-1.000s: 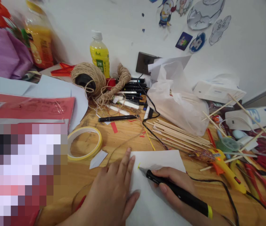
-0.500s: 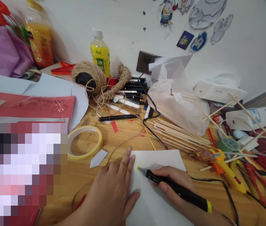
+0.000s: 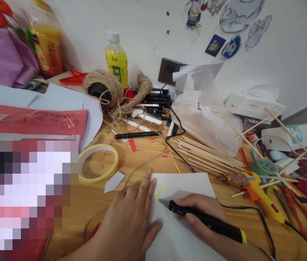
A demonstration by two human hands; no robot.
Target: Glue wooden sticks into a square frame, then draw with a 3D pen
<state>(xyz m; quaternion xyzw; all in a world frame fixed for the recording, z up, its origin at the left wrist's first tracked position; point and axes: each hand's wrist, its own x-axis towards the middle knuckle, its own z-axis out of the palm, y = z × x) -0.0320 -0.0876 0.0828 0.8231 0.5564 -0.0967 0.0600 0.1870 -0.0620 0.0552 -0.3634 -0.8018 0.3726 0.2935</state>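
Observation:
A white sheet of paper [image 3: 180, 239] lies on the wooden table in front of me. My left hand [image 3: 131, 214] rests flat across its left edge, fingers stretched out and holding nothing. In my right hand [image 3: 204, 214] is a black marker [image 3: 218, 226] with a yellow band at its rear end, gripped like a pen. Its tip touches the paper at the lower end of a short curved yellow line [image 3: 160, 193]. Left of the paper are a roll of yellow tape [image 3: 116, 159] and a small white paper piece [image 3: 114, 182].
Behind are twine [image 3: 104, 87], several markers [image 3: 156, 99], a capped black marker [image 3: 137, 135] and a yellow drink bottle [image 3: 116, 59]. On the right lie wooden sticks [image 3: 210, 152], a yellow glue gun [image 3: 267, 203], its black cord and red-handled scissors [image 3: 305, 214].
The marker tip has moved slightly down the paper, and the yellow line has grown longer. My left hand stays in place on the sheet.

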